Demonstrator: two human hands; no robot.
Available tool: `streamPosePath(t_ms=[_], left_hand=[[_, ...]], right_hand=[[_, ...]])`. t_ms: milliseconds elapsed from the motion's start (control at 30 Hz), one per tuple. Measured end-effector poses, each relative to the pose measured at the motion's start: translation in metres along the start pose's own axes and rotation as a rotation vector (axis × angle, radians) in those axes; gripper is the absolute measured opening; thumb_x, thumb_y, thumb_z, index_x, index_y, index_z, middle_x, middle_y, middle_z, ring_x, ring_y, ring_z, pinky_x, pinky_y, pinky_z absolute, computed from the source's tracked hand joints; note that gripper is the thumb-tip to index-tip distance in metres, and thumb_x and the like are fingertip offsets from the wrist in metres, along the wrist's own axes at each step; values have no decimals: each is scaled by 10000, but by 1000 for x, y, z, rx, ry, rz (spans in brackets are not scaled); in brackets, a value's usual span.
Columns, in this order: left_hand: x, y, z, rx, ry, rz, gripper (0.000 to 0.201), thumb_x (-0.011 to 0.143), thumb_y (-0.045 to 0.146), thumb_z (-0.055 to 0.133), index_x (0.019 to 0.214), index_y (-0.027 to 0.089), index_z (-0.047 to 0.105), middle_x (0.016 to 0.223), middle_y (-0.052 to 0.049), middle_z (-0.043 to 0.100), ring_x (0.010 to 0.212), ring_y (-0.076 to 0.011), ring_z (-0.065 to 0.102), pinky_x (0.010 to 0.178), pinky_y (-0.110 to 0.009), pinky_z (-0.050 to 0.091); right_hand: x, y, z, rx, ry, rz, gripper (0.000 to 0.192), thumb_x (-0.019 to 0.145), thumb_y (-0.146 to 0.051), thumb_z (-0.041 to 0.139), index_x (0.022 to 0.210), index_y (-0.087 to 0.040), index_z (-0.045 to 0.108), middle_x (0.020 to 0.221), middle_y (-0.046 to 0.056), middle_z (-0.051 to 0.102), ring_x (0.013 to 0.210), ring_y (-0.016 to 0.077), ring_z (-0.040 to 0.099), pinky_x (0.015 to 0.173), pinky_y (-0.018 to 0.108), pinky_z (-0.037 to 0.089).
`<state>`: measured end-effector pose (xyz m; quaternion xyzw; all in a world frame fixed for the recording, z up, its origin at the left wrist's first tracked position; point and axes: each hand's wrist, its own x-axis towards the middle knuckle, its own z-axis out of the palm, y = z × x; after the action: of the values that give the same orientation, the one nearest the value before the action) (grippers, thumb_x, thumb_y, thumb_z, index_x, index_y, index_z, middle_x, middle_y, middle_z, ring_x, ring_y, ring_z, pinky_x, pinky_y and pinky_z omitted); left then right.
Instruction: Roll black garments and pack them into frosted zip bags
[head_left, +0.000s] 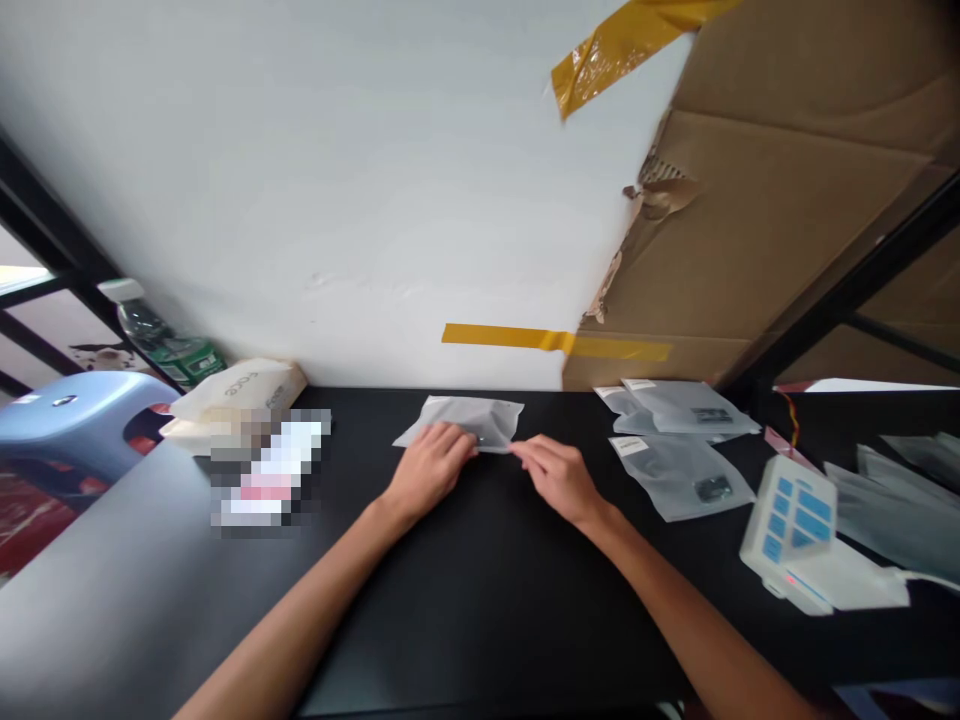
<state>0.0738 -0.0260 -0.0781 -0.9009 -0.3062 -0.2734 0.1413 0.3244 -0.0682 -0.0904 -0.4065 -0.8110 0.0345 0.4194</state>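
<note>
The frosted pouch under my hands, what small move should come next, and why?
Probably run the right hand along the frosted pouch's near edge: the left hand already pins it flat on the black table, and the right fingertips touch that edge.

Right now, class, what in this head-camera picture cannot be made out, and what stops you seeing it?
- Frosted bag under the left hand and right hand: contents unclear through the cloudy plastic and the left fingers.
- Blurred patch, left of the hands: pixelated, unreadable.
- Water bottle: lower part hidden behind the tissue pack.
- White device: blue panel marks too small.
- Far-right bags: cut off by the frame edge.
</note>
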Motion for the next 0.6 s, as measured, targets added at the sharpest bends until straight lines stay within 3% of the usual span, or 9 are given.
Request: streamPosePath(t_ms=[133,233,433,533,600], left_hand=[[-6,-41,-12,100,36,-116,194,1049,275,460,995,185,623,945,-76,678,887,-225,568,742,-344,404],[-11,-55,-16,63,14,-151,204,1046,294,460,983,192,625,943,-74,674,874,-221,576,730,-340,415],[-13,-40,-8,-87,-20,-120,258,1008,383,533,1150,187,621,1110,-110,667,983,-235,618,827,-353,475],[-11,-27,-5,-148,-105,-107,237,1030,333,463,1014,198,657,970,-79,682,852,-197,634,752,-306,471],[-8,-16,-5,-243,-154,-179,268,1021,307,438,887,199,643,840,-46,664,708,-161,608,662,-272,445]], right_hand=[[3,20,-24,-28,123,93,324,996,-112,465,1150,-244,718,856,35,666,758,161,674,726,286,551],[0,25,-26,14,117,111,290,1005,-134,471,1079,-243,730,873,41,668,814,172,682,760,296,551],[-4,18,-16,90,33,90,278,1011,-157,464,1062,-248,721,894,40,650,816,168,667,752,288,550],[-2,13,-16,87,22,96,289,1004,-165,462,1063,-257,729,926,54,660,846,181,674,782,308,562],[1,6,-17,42,85,143,273,977,-178,494,1052,-259,744,983,79,665,884,203,676,815,339,572]])
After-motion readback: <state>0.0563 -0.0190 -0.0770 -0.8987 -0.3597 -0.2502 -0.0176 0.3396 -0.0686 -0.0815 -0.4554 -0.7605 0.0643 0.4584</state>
